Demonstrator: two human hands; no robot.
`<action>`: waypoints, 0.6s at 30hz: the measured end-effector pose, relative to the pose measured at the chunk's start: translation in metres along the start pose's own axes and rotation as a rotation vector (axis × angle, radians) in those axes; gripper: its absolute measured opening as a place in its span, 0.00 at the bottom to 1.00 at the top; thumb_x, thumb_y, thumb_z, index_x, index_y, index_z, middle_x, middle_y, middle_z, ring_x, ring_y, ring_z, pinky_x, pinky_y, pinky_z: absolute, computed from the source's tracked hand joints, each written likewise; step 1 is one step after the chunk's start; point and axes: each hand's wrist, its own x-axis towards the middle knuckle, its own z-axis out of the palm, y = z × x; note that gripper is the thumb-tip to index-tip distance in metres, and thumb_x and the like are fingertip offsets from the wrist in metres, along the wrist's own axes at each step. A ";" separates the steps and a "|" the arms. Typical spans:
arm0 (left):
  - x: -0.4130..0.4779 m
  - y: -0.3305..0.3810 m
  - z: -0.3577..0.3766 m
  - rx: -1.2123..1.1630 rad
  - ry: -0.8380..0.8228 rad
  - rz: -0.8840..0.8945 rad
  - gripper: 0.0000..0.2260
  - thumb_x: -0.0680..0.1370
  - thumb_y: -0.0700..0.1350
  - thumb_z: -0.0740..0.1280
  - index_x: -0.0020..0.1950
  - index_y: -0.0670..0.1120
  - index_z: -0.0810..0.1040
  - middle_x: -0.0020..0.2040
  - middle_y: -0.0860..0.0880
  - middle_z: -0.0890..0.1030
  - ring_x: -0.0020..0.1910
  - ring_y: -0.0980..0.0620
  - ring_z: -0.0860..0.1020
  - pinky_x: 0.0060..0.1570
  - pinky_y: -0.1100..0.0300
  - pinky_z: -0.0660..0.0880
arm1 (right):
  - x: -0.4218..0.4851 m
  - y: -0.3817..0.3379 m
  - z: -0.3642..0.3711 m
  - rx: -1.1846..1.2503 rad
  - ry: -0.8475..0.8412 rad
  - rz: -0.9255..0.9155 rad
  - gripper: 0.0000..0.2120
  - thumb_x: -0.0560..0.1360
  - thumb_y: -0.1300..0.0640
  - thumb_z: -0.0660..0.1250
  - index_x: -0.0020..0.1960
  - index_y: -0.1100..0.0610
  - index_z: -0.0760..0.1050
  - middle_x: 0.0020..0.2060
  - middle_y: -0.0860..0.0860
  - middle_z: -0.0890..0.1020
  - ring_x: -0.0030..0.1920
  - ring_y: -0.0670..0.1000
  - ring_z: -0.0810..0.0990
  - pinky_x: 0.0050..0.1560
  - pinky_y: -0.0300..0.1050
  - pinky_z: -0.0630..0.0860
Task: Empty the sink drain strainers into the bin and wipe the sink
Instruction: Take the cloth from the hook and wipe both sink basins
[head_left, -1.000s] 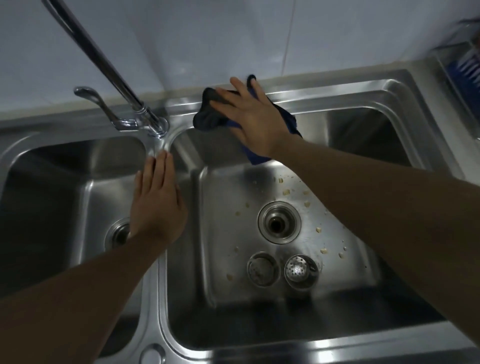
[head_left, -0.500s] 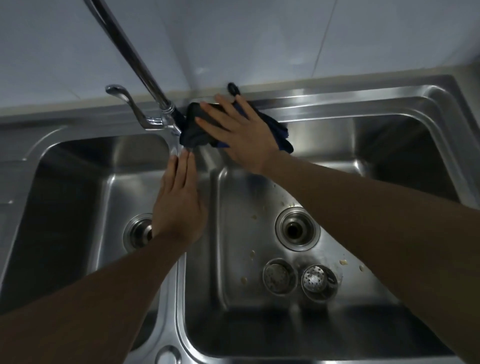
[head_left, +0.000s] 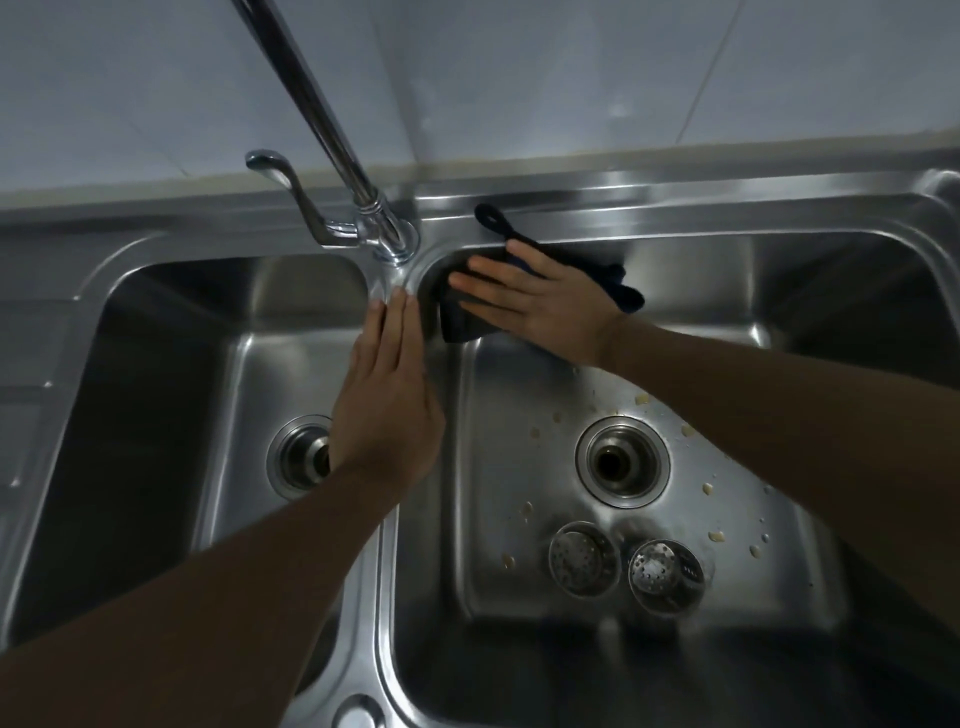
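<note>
Four straight fingers (head_left: 483, 283) of the right hand (head_left: 545, 306) lie spread and flat on a dark cloth (head_left: 460, 325). They pin it against the far corner wall of the right basin. Nothing is gripped; the cloth is only pressed under the palm, and its hanging loop pokes out just beyond the fingertips onto the sink (head_left: 727, 208) rim.

Just beside those fingertips, the left hand (head_left: 387, 410) rests flat on the divider (head_left: 379, 571) between the basins, fingers straight and together, holding nothing. It looks like a brace.

To wipe well here, I would keep the palm flat so the cloth does not bunch. The strokes should run from the wall downward and back toward the wrist, dragging grime to the floor instead of smearing it into the corner.

The faucet (head_left: 384, 228) base stands just past the left fingertips, close to the cloth's edge, and would block a sweep across the rim.

Behind the right wrist, pale food bits (head_left: 641, 399) dot the basin floor around the open drain (head_left: 622, 462). Nearer the body, two strainers (head_left: 583, 558) sit side by side on that floor, out of their drains. They lie in the path of any floor wipe and probably need lifting aside first. Whether they hold residue I cannot tell.
</note>
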 end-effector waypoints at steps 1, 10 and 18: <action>0.000 0.000 0.000 0.000 0.005 0.003 0.29 0.79 0.36 0.56 0.81 0.37 0.53 0.82 0.43 0.54 0.82 0.44 0.50 0.77 0.45 0.59 | -0.001 0.000 0.003 -0.002 -0.004 -0.024 0.26 0.84 0.62 0.53 0.80 0.57 0.54 0.80 0.52 0.57 0.79 0.56 0.57 0.78 0.57 0.52; 0.001 -0.001 0.000 0.039 0.000 0.016 0.28 0.81 0.37 0.56 0.80 0.37 0.54 0.82 0.42 0.55 0.81 0.43 0.50 0.77 0.46 0.58 | -0.107 0.012 0.002 0.225 -0.033 0.352 0.27 0.77 0.67 0.63 0.75 0.56 0.66 0.76 0.57 0.63 0.76 0.59 0.59 0.76 0.58 0.53; 0.002 0.001 0.000 0.068 0.003 0.007 0.28 0.80 0.37 0.57 0.80 0.36 0.54 0.81 0.42 0.55 0.81 0.43 0.51 0.78 0.48 0.57 | -0.053 -0.025 -0.026 1.113 0.700 2.076 0.29 0.82 0.60 0.55 0.80 0.49 0.49 0.80 0.57 0.52 0.76 0.64 0.61 0.72 0.48 0.61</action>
